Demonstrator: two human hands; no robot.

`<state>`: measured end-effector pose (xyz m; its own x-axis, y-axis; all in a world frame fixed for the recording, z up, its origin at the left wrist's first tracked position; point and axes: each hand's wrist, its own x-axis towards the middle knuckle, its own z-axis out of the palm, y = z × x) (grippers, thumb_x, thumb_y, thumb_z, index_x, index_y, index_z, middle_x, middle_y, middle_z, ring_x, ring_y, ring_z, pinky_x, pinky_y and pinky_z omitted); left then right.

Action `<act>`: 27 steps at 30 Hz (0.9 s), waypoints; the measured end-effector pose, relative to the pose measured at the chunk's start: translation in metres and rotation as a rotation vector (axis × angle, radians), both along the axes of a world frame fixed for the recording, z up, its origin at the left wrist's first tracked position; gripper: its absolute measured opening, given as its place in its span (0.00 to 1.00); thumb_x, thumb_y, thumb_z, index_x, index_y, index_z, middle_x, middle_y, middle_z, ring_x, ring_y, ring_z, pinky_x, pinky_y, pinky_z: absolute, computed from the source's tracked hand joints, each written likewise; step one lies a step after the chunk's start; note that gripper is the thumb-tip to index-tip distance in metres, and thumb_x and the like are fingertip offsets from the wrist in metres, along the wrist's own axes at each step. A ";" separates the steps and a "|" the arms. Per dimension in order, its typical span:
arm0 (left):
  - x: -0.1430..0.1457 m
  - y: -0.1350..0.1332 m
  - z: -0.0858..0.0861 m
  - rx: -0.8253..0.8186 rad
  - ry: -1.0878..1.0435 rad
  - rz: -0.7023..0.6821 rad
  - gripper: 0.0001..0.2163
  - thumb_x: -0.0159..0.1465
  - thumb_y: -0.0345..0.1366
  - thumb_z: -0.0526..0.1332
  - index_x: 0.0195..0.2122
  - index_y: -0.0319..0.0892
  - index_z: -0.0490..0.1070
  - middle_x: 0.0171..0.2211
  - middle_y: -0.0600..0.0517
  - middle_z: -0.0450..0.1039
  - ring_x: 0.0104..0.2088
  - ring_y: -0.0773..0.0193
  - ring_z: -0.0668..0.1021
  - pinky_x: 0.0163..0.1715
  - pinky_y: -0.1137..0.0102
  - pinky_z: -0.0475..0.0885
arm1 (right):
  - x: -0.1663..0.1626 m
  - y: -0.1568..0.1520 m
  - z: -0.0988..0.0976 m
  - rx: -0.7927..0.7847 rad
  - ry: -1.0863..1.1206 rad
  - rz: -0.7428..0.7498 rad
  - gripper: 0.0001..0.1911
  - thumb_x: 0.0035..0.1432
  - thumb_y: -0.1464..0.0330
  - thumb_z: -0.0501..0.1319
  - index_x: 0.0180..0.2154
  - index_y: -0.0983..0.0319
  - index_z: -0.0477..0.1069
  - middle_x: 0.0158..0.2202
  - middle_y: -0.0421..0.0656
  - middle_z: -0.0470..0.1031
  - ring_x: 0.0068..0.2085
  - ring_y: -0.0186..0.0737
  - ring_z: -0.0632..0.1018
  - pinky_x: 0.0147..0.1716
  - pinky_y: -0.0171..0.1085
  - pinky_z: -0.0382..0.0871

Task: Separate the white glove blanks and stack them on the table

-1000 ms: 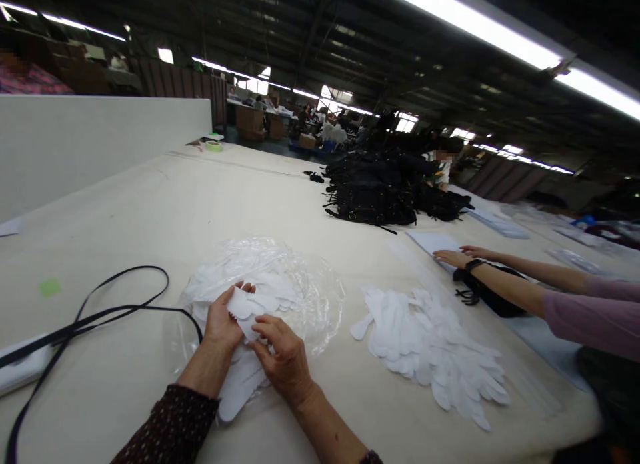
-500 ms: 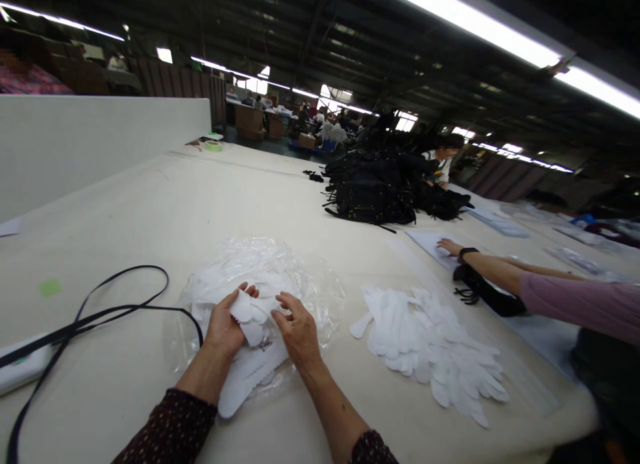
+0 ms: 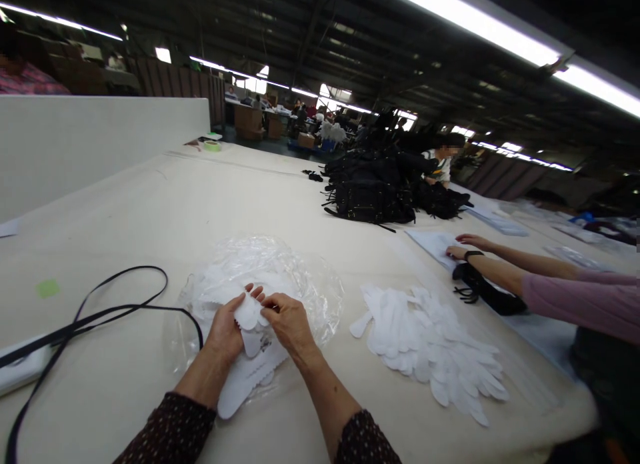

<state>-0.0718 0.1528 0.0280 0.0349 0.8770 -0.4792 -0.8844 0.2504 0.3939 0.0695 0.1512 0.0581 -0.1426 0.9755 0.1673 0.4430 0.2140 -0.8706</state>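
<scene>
My left hand (image 3: 227, 327) cups a small stack of white scalloped fabric cutouts (image 3: 249, 315) over a clear plastic bag (image 3: 280, 264) full of the same white pieces. My right hand (image 3: 287, 321) pinches the top edge of the cutout that the left hand holds. More white cutouts spill toward me from under my hands (image 3: 240, 384). Both hands are closed on the pieces.
A fanned pile of white cutouts (image 3: 430, 344) lies to the right. A black strap (image 3: 100, 311) loops at the left. A heap of black bags (image 3: 375, 184) sits farther back. A co-worker's arms in pink sleeves (image 3: 560, 291) reach in from the right onto the cream table (image 3: 150, 204).
My right hand moved from the lower pieces up to the top of the cutout in my left hand. The co-worker's hands shifted over the paper at the right.
</scene>
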 end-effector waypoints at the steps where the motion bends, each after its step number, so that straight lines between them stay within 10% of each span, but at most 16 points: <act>1: 0.000 0.000 0.000 0.004 0.000 -0.007 0.11 0.66 0.26 0.55 0.45 0.40 0.74 0.40 0.45 0.80 0.36 0.58 0.83 0.35 0.64 0.82 | -0.001 0.001 -0.001 -0.019 0.034 -0.002 0.07 0.49 0.72 0.62 0.30 0.57 0.78 0.32 0.38 0.80 0.35 0.36 0.77 0.39 0.36 0.69; 9: 0.003 -0.005 0.004 0.050 -0.022 -0.087 0.10 0.66 0.27 0.54 0.45 0.39 0.73 0.36 0.46 0.80 0.33 0.57 0.83 0.33 0.62 0.82 | -0.013 0.004 -0.023 -0.158 0.185 -0.005 0.05 0.47 0.71 0.64 0.30 0.59 0.78 0.31 0.37 0.80 0.33 0.37 0.78 0.36 0.35 0.70; 19: -0.002 -0.010 0.007 0.015 0.157 -0.199 0.07 0.64 0.29 0.60 0.43 0.38 0.74 0.26 0.49 0.80 0.25 0.60 0.82 0.24 0.69 0.78 | 0.005 0.013 0.000 -0.074 0.102 -0.103 0.11 0.53 0.58 0.66 0.35 0.58 0.78 0.35 0.40 0.81 0.37 0.39 0.78 0.40 0.37 0.69; 27: 0.002 -0.021 0.018 0.092 0.288 -0.512 0.06 0.58 0.30 0.68 0.35 0.32 0.78 0.29 0.42 0.82 0.26 0.60 0.81 0.28 0.70 0.77 | -0.001 0.029 -0.002 -0.663 0.389 0.184 0.19 0.47 0.55 0.70 0.24 0.62 0.68 0.13 0.33 0.63 0.15 0.30 0.62 0.15 0.32 0.56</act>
